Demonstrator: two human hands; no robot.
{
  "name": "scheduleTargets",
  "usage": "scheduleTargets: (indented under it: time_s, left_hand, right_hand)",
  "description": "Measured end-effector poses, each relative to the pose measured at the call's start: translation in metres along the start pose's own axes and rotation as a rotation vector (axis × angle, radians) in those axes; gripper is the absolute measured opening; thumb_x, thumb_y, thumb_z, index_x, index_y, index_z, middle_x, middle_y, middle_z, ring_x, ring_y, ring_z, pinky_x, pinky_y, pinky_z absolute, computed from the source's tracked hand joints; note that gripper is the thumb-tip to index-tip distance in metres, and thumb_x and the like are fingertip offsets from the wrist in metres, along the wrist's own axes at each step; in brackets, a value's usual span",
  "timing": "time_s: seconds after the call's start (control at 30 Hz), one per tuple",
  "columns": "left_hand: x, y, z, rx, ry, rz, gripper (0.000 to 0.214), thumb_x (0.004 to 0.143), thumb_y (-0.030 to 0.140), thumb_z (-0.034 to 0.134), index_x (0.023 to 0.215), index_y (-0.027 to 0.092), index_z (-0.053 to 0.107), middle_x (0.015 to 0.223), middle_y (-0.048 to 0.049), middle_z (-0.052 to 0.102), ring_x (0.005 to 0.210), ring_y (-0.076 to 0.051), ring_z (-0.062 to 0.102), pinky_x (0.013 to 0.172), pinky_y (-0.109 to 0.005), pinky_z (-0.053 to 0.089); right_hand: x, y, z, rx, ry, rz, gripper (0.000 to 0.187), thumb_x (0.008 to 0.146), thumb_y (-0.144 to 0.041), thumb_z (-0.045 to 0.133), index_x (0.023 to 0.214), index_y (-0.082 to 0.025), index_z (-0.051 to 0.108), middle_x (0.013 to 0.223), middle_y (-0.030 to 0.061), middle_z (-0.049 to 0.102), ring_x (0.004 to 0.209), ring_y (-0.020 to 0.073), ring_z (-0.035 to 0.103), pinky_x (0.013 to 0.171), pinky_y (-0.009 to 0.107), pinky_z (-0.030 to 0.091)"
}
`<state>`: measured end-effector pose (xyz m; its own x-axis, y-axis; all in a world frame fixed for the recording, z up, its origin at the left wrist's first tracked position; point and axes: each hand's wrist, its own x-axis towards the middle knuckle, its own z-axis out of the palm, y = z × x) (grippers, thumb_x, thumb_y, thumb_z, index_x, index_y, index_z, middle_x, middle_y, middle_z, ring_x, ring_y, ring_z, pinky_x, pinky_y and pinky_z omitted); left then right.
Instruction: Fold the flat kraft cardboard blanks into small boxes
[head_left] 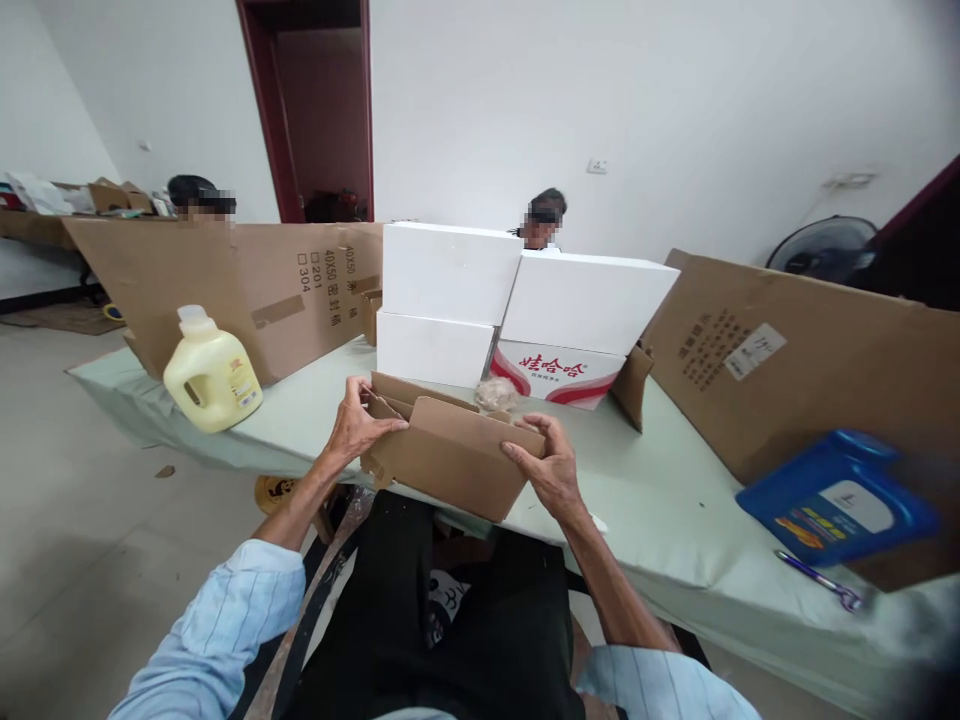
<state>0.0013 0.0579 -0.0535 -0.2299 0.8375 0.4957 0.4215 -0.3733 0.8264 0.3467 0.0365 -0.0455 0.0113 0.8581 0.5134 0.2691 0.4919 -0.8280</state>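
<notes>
A small brown cardboard box (457, 450) with raised flaps is held between my hands at the near edge of the table. My left hand (358, 425) grips its left end, thumb on the front flap and fingers behind the side. At the right end, my right hand (547, 462) pinches the upper corner, thumb in front. Just behind the box lies a clump of tan, stringy material (496, 394). What the box contains, if anything, is hidden from here.
White boxes (452, 272) stand stacked across the table (637, 480). Large cardboard sheets (307, 300) lean on both sides. A yellow jug (212, 375) is left; a blue bottle (836, 500) and a purple-handled tool (819, 578) are right. Two people sit beyond.
</notes>
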Motion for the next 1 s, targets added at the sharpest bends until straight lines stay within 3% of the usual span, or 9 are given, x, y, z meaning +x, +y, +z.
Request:
scheduleTargets:
  time_s: [0.1,0.23,0.33,0.53,0.63,0.7,0.83,0.9,1.0]
  left_hand:
    - [-0.001,0.003,0.01,0.08,0.078,-0.047,0.087,0.05,0.051,0.1,0.111,0.026,0.042,0.107,-0.0008,0.061,0.098,-0.022,0.063,0.084,-0.034,0.051]
    - [-0.003,0.004,0.019,0.147,0.158,-0.057,0.084,0.054,0.051,0.099,0.111,0.027,0.042,0.104,-0.0002,0.062,0.098,-0.024,0.066,0.084,-0.036,0.054]
    - [-0.004,0.002,0.026,0.239,0.204,-0.053,0.083,0.058,0.052,0.098,0.115,0.026,0.044,0.108,-0.0021,0.062,0.104,-0.028,0.067,0.089,-0.041,0.056]
    - [0.002,0.026,0.05,0.336,0.239,0.098,0.094,0.069,0.057,0.091,0.143,0.024,0.043,0.138,-0.0137,0.057,0.128,-0.038,0.061,0.106,-0.055,0.053]
    - [0.01,0.044,0.061,0.319,0.184,0.307,0.091,0.082,0.058,0.08,0.153,0.021,0.038,0.148,-0.0197,0.052,0.137,-0.04,0.055,0.11,-0.057,0.051]
    - [0.016,0.044,0.066,0.335,0.133,0.413,0.075,0.091,0.056,0.07,0.151,0.02,0.042,0.148,-0.0204,0.052,0.14,-0.04,0.052,0.111,-0.057,0.05]
    - [0.015,0.01,0.076,0.387,-0.019,0.44,0.053,0.095,0.051,0.058,0.136,0.018,0.057,0.131,-0.0181,0.063,0.131,-0.038,0.059,0.11,-0.055,0.052]
    - [0.006,-0.017,0.082,0.41,-0.127,0.363,0.048,0.093,0.053,0.055,0.125,0.018,0.063,0.12,-0.0161,0.067,0.119,-0.037,0.065,0.105,-0.054,0.055]
    - [-0.017,-0.057,0.092,0.404,-0.293,0.242,0.044,0.089,0.055,0.054,0.11,0.02,0.069,0.107,-0.013,0.073,0.105,-0.035,0.071,0.097,-0.052,0.059]
  right_hand:
    - [-0.01,0.015,0.006,0.09,-0.026,0.138,0.072,0.071,-0.061,0.088,0.126,-0.021,0.065,0.115,0.0093,0.074,0.098,0.0266,0.068,0.085,0.038,0.059]
    - [-0.03,0.037,0.007,0.228,-0.308,0.29,0.059,0.071,-0.068,0.086,0.098,-0.017,0.078,0.096,0.008,0.078,0.089,0.0269,0.069,0.083,0.042,0.059]
    - [-0.047,0.044,0.006,0.243,-0.463,0.304,0.054,0.075,-0.068,0.083,0.094,-0.017,0.079,0.09,0.0043,0.078,0.085,0.0247,0.068,0.082,0.039,0.058]
    - [-0.069,0.029,-0.011,0.056,-0.38,0.173,0.045,0.09,-0.062,0.069,0.075,-0.019,0.071,0.073,-0.0012,0.065,0.07,0.0174,0.057,0.065,0.028,0.048]
    - [-0.07,0.011,-0.051,-0.085,-0.165,0.131,0.046,0.09,-0.06,0.069,0.067,-0.02,0.067,0.069,0.0004,0.064,0.066,0.0181,0.056,0.06,0.029,0.047]
    - [-0.064,-0.002,-0.093,-0.164,0.09,0.08,0.041,0.089,-0.059,0.07,0.078,-0.02,0.073,0.078,0.004,0.072,0.072,0.0221,0.062,0.065,0.032,0.051]
    - [-0.037,-0.012,-0.189,-0.503,0.624,-0.073,0.048,0.088,-0.065,0.066,0.074,-0.019,0.071,0.078,0.0094,0.074,0.076,0.0264,0.065,0.071,0.036,0.053]
    - [-0.02,-0.005,-0.229,-0.741,0.696,-0.03,0.056,0.09,-0.068,0.057,0.058,-0.022,0.059,0.061,0.0082,0.064,0.064,0.0231,0.059,0.063,0.034,0.047]
    - [0.006,0.02,-0.268,-1.035,0.64,0.155,0.054,0.097,-0.059,0.042,0.06,-0.023,0.057,0.06,0.0115,0.064,0.059,0.0214,0.055,0.058,0.033,0.04]
